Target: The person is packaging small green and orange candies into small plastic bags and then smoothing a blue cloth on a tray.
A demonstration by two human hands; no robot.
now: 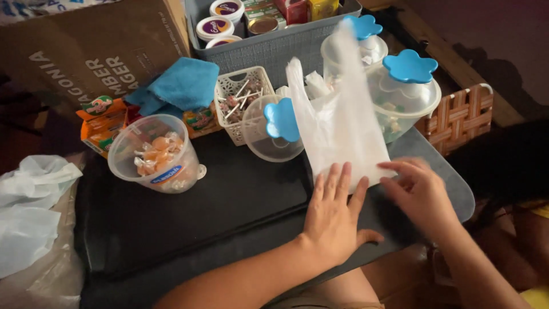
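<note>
clear plastic bag [337,126] hides jars behind; left hand [334,214] flat, released; right hand [420,189] pinching its corner

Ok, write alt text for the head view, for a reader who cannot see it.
Two bare hands, left hand and right hand, press the lower end of a translucent plastic bag onto a dark tray. Behind it stand a tipped lid with a blue knob, an open tub of wrapped sweets, a blue-lidded jar and a small white basket.
</note>
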